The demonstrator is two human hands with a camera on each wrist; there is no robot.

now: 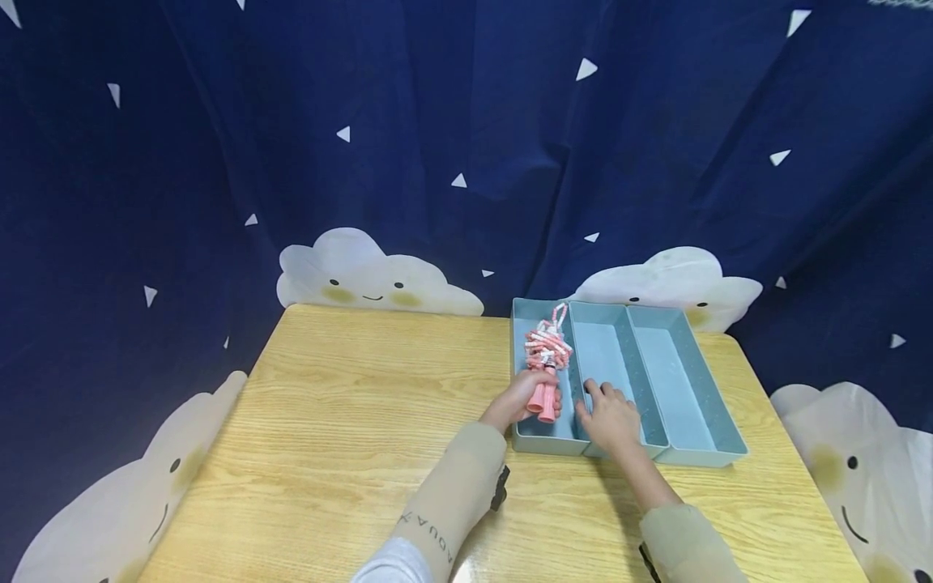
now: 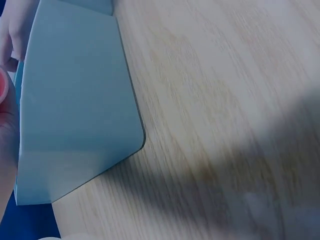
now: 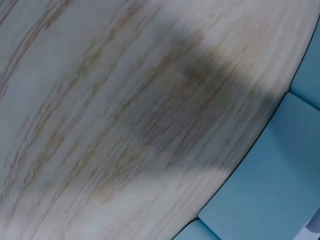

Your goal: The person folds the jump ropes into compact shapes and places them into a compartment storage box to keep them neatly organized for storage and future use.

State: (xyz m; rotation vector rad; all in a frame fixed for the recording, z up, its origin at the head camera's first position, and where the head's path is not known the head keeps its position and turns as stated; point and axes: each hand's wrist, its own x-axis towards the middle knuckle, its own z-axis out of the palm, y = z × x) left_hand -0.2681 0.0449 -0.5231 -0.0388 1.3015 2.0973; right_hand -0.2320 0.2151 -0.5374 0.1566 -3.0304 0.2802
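My left hand [image 1: 521, 394] grips the two pink handles of a beaded jump rope [image 1: 548, 350]. Its pink and white beaded cord is bundled beyond the fingers, over the left compartment of a blue-grey tray [image 1: 709, 455]. In the left wrist view, one hollow handle end [image 2: 3, 86] shows at the left edge, beside the tray's outer wall. Over the front of the middle compartment is my right hand [image 1: 614, 417], its fingers loosely bent near the left divider and holding nothing. The right wrist view catches mostly tabletop and the tray's front wall [image 3: 270, 175].
Three long compartments lie side by side in the tray, which sits on the right part of a wooden table [image 1: 350, 405]. Behind and around the table hangs a dark blue curtain [image 1: 408, 162] with white triangles and smiling clouds.
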